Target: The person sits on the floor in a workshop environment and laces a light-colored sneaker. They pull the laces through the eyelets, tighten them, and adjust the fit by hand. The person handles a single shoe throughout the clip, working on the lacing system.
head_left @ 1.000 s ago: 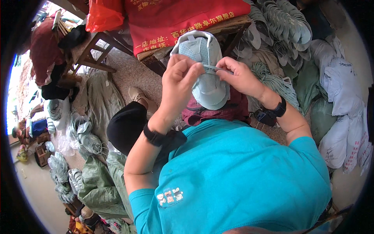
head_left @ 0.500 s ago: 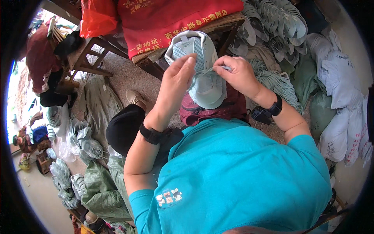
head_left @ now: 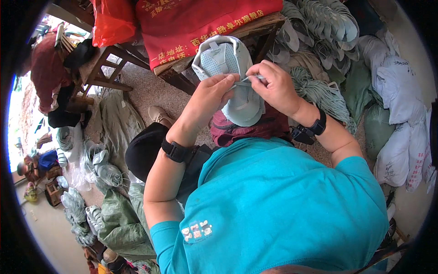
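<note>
A pale mint shoe upper rests on the maroon cloth across my lap, its toe toward me and its padded collar away from me. Over its middle, a thin pale shoelace runs between my two hands. My left hand pinches the lace between thumb and forefinger at the upper's left side. On the other side, my right hand is closed on the lace, fingers bent. The eyelets are mostly hidden behind my fingers.
A wooden table with a red cloth stands just beyond the upper. To the right lie a bundle of pale laces, stacked shoe pieces and white sacks. At left are a stool, another person and a green sack.
My hands have come down slightly and closer together. The lace now stretches between both sets of fingers across the upper.
</note>
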{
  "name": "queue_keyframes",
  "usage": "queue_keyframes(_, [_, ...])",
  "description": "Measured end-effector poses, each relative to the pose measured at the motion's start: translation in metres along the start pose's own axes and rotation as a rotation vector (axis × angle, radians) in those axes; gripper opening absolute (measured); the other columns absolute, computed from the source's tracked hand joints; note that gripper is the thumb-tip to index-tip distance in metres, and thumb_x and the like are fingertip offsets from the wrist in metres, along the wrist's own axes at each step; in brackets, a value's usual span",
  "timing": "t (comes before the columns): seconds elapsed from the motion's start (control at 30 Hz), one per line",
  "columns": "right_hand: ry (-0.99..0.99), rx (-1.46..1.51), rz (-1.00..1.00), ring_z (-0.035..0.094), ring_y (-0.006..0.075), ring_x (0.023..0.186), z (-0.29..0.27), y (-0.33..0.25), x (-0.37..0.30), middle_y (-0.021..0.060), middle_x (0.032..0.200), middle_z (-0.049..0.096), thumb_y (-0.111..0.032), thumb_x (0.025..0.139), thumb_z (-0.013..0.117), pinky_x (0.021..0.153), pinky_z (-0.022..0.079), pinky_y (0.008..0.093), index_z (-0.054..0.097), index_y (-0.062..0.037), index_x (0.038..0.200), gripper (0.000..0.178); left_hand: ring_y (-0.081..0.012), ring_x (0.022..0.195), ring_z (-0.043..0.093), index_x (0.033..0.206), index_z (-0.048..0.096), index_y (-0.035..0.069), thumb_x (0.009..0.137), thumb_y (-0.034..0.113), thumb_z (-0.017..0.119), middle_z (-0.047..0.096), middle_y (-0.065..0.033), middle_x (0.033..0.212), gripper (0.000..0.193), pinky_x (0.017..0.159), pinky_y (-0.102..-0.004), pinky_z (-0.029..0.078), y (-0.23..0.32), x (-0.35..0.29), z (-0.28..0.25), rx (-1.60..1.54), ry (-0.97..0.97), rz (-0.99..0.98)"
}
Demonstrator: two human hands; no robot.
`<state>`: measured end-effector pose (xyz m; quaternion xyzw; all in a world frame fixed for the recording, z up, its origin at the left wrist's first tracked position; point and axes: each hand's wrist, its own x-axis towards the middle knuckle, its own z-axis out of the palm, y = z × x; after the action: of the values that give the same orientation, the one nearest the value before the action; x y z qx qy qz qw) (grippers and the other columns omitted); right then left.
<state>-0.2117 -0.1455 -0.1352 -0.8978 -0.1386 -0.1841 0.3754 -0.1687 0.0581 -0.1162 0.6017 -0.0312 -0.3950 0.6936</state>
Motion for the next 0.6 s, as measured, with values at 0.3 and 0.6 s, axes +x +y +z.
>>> queue_keyframes(0.3, [-0.060, 0.003, 0.040, 0.065, 0.0258, 0.076, 0.002, 0.001, -0.006, 0.0102, 0.087, 0.064, -0.005, 0.087, 0.063, 0.065, 0.050, 0.0334, 0.061, -0.0060, 0.100, 0.013, 0.0009, 0.060, 0.038, 0.121, 0.063, 0.004, 0.100, 0.027, 0.052, 0.049, 0.0096, 0.071, 0.033, 0.051, -0.0137, 0.027, -0.009, 0.002, -0.001, -0.076, 0.012, 0.016])
queue_keyframes(0.6, [-0.024, -0.032, 0.053, 0.065, 0.0315, 0.081, 0.000, 0.000, -0.007, 0.0104, 0.086, 0.067, -0.014, 0.084, 0.066, 0.066, 0.051, 0.0394, 0.063, -0.0079, 0.093, 0.011, 0.0006, 0.058, 0.036, 0.123, 0.061, 0.003, 0.100, 0.025, 0.052, 0.047, 0.0090, 0.070, 0.033, 0.049, -0.0138, 0.025, -0.014, 0.000, 0.000, -0.157, 0.015, 0.031])
